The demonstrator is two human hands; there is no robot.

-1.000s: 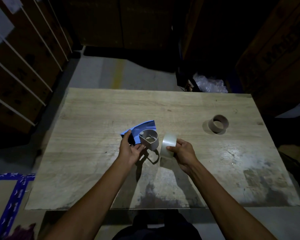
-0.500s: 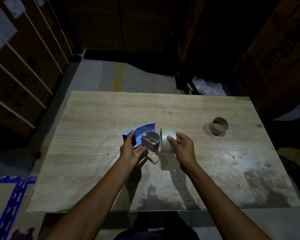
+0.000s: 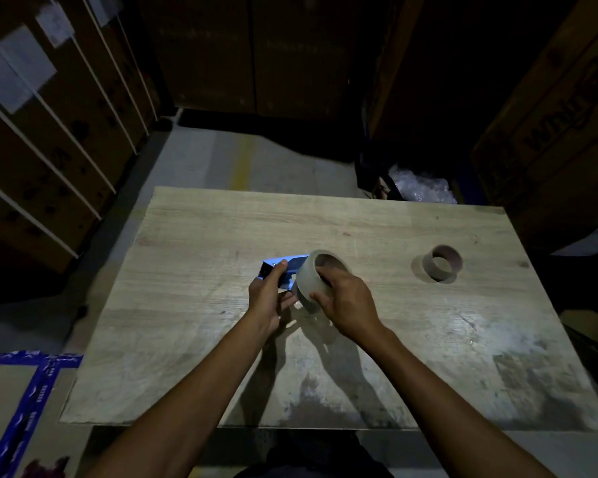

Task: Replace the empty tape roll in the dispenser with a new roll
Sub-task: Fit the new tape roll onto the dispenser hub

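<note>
Both hands are closed: left hand (image 3: 268, 298) on the dispenser (image 3: 283, 267), right hand (image 3: 346, 301) around the new roll's (image 3: 308, 284) rigid, likely slippery rim.

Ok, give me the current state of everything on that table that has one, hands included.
Blue tape dispenser: held off the table, mostly hidden behind the roll.
New pale tape roll: gripped, pressed against the dispenser; whether it is seated cannot be told.
Empty brown cardboard core: out of the dispenser, lying apart on the wooden table.
Left hand: closed on the dispenser.
Right hand: closed on the new roll.
</note>
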